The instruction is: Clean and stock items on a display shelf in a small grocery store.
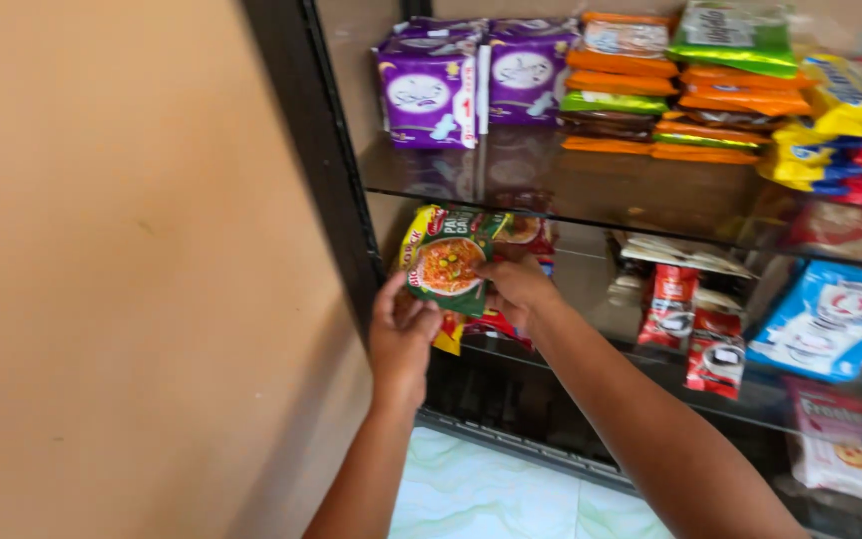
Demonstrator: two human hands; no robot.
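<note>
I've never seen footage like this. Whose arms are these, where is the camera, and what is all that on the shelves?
There is no machine here. The single picture comes from a camera worn on a person's head, looking down at their own two bare hands. The left hand and right hand together hold a green noodle packet with a picture of a bowl on it, at the left end of a glass shelf in a dark-framed cabinet. More packets stand behind it. On the upper glass shelf lie purple soft packs and a stack of orange and green flat packets. Further right hang small red sachets, beside a blue and white bag. A plain tan wall fills the left side.
</note>
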